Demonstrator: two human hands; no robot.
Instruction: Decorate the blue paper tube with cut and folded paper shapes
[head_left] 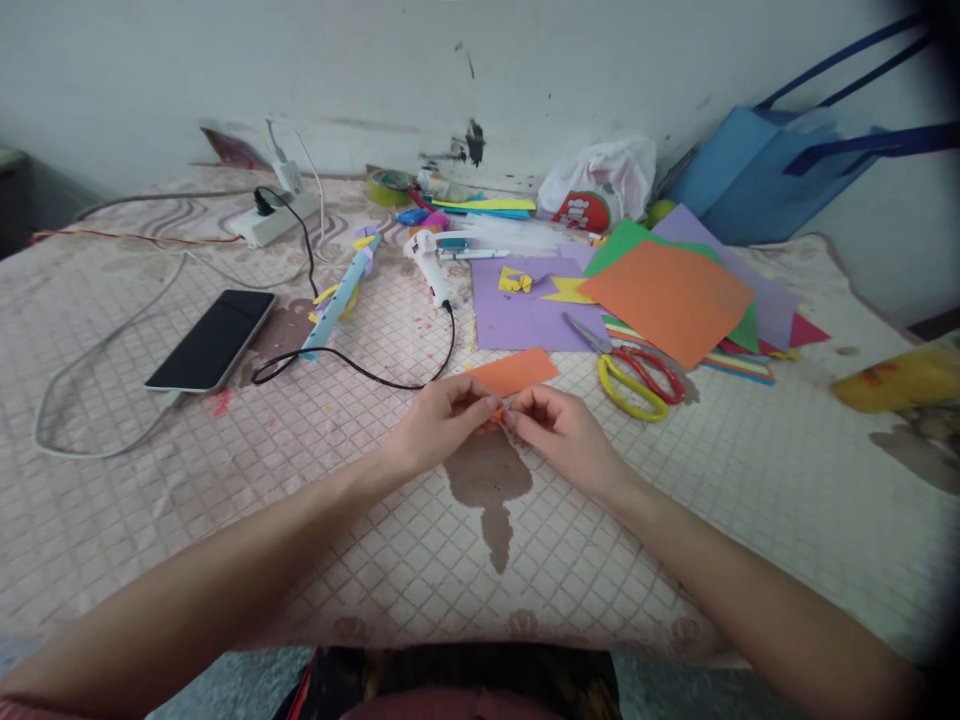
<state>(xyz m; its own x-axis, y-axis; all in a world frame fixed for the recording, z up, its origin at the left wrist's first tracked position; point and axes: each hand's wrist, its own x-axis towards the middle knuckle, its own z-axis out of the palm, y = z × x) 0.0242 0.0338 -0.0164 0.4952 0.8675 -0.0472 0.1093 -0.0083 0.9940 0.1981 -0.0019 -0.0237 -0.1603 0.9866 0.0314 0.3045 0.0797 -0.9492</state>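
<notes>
My left hand and my right hand meet near the middle of the table, fingertips close together. Between them they pinch a small orange paper piece, mostly hidden by the fingers. Just beyond the hands lies a flat orange paper strip. Scissors with one yellow and one red handle rest to the right of my right hand. Farther back, a white glue gun lies with its black cord looping toward my left hand.
Coloured paper sheets are stacked right of a purple sheet. At left are a phone, a power strip and a decorated light-blue paper strip. A plastic bag, green tape and a blue bag stand along the wall.
</notes>
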